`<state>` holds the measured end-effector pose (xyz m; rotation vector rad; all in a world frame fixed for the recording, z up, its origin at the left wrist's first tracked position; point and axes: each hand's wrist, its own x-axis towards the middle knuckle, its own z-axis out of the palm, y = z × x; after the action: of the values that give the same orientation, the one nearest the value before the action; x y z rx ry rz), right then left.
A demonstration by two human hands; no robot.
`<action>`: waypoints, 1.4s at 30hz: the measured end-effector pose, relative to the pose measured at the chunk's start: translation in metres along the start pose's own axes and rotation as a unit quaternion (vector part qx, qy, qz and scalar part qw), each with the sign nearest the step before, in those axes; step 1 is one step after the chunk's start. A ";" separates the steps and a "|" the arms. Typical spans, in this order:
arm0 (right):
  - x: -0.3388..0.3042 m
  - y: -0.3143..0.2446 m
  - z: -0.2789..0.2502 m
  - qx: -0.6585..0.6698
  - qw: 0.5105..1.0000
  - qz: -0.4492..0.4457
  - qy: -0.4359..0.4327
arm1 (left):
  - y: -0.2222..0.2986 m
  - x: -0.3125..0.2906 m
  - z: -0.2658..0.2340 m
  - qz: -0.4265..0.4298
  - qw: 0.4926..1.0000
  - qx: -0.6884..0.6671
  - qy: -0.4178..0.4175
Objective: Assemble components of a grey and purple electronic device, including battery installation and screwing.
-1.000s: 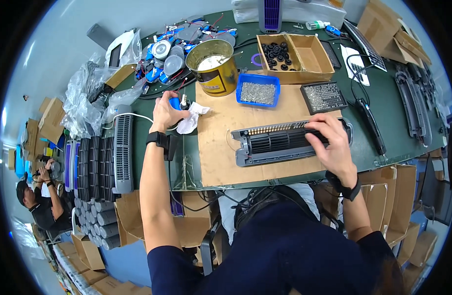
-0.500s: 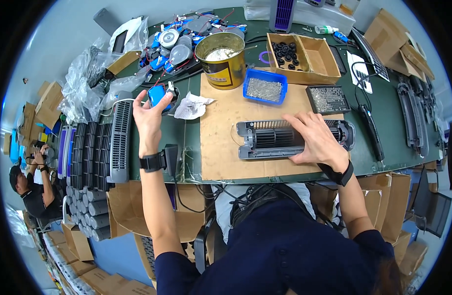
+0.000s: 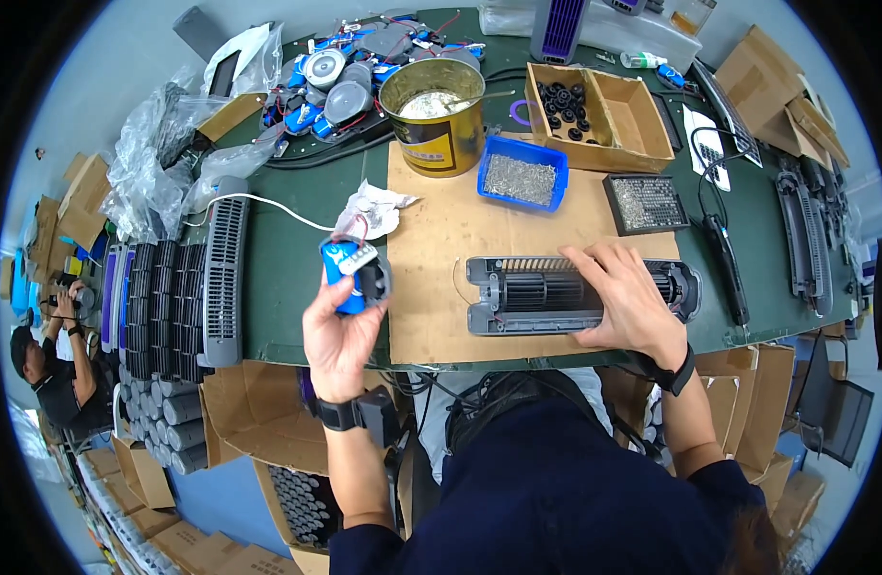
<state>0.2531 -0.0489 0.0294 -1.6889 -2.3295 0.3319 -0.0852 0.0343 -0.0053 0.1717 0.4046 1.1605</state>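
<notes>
Blue-and-grey part [image 3: 351, 278]: grasped in your left hand [image 3: 341, 335], thumb against its blue side, beside the left edge of the cardboard sheet [image 3: 431, 331], close to the near edge of the counter [image 3: 283, 311]. Slotted grey housing [image 3: 537, 322] lies lengthwise on the sheet, right end past the sheet's edge; your right hand [image 3: 635, 302] grips it crosswise, thumb at near rim. Open room: green surface leftward to the grille panel [image 3: 225, 287]; bare cardboard between housing and blue tray [image 3: 518, 200]. Tighter rightward: black corded tool [image 3: 726, 273] near the housing's end.
</notes>
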 end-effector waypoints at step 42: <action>0.017 0.004 -0.011 0.054 0.994 0.050 -0.080 | -0.069 0.010 0.015 0.351 0.424 0.816 0.178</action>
<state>0.2555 -0.0307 0.0397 -1.7895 -2.2930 0.6240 -0.0170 0.0178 -0.0167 2.0265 1.9439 1.1404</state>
